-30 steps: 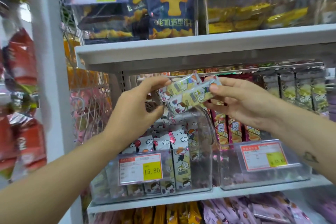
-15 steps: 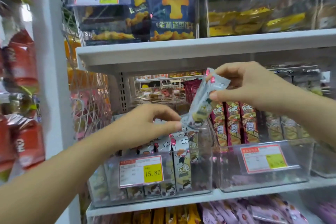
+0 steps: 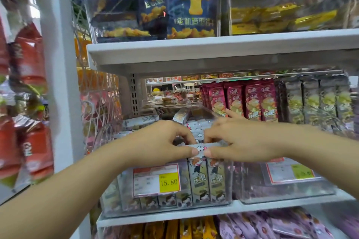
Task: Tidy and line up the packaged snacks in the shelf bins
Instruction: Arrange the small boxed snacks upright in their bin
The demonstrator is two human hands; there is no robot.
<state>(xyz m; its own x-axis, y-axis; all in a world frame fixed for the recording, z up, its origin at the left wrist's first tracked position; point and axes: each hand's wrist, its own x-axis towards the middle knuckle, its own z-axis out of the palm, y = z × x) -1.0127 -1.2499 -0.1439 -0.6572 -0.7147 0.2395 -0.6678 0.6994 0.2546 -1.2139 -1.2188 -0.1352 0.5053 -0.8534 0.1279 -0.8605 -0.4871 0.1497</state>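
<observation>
Both hands meet at the centre of the view, over the top edge of the clear bin (image 3: 229, 186) on the middle shelf (image 3: 194, 214). The left hand (image 3: 155, 141) and right hand (image 3: 242, 141) each pinch the sealed top of the front snack packets (image 3: 200, 176), thumb in front and fingers (image 3: 191, 136) curled behind. The thumbs nearly touch one another. In my judgement the paired pinch is meant to square the front packets upright and flush against the bin's front wall.

The packets are slim, tall foil pouches, pale with a cartoon print and a crimped top seam; they stand in rows, faces forward. Thin film of this kind likely slumps unless packed tight. One packet (image 3: 181, 115) at 12 o'clock from the hands lies tilted on the rear rows, not yet lined up.

The bin is rigid transparent plastic, glossy, with a price tag (image 3: 156, 179) reading 15.80 on its front at 7 o'clock from the hands. At 2 o'clock, maroon packets (image 3: 242, 99) stand upright in the neighbouring bin (image 3: 291, 190); olive-grey packets (image 3: 314, 101) stand further toward 3 o'clock. The upper shelf (image 3: 223, 48) at 12 o'clock carries dark blue pouches (image 3: 192, 4) in further clear bins.
</observation>
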